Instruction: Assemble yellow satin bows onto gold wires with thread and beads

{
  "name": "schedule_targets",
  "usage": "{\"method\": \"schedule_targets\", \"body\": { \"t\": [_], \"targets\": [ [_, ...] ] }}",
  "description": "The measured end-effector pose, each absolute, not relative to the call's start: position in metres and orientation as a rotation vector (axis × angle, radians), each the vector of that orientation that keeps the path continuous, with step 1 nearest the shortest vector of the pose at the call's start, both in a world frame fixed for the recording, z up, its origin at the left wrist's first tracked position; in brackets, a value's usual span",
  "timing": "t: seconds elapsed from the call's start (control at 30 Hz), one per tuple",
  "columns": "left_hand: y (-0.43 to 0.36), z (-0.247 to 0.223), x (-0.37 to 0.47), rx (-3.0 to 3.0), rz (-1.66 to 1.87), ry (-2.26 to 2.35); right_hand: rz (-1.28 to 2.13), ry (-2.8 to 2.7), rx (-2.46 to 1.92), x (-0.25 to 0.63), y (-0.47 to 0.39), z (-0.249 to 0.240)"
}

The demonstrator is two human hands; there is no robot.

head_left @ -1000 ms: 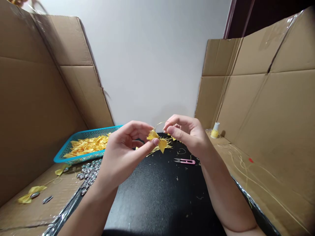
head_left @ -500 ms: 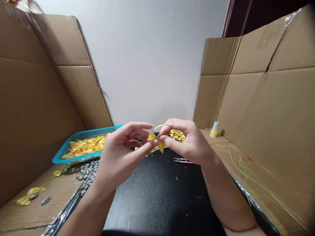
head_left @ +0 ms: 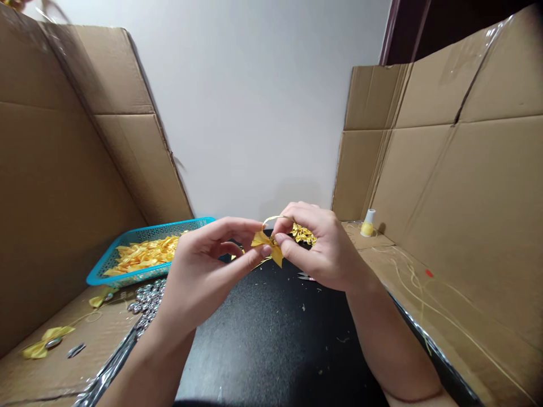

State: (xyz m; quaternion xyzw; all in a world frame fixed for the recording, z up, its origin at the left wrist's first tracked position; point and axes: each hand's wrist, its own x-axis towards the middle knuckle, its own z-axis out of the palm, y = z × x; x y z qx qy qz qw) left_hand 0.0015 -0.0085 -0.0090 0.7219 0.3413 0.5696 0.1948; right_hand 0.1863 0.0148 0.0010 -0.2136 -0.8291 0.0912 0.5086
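Observation:
A small yellow ribbon bow [head_left: 276, 255] is held up between my two hands, above the black work surface [head_left: 271, 339]. My left hand [head_left: 216, 254] pinches the bow's left side between thumb and fingers. At the bow's middle, the thumb and index finger of my right hand [head_left: 316, 240] are closed on it. A thin gold cord [head_left: 275, 217] arches over the bow from its middle towards my right fingers. My fingers partly hide the knot, so its details cannot be made out. Behind my right hand lies a pile of gold pieces [head_left: 304, 234].
At the left stands a blue basket [head_left: 95, 276] of yellow bows, with silver beads [head_left: 146, 302] before it. Loose bows [head_left: 46, 342] lie on cardboard. Thread snips [head_left: 304, 277] lie partly under my right hand. A yellow thread spool [head_left: 367, 223] stands right. Cardboard walls [head_left: 462, 181] flank both sides.
The gold cord now forms a wider, rounder arch above the bow. My left fingers have come down closer to the bow. The whole view has shifted slightly.

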Motion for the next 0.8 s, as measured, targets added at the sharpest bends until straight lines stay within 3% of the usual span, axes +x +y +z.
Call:
{"method": "schedule_targets", "body": {
  "t": [0.57,0.8],
  "targets": [
    [-0.004,-0.001,-0.008,2.128,1.579,0.808,0.101,-2.107,-0.562,0.186,0.008,0.002],
    [0.008,0.006,-0.019,2.496,1.33,0.781,0.123,-2.178,-0.58,0.184,0.007,0.002]
  ]
}}
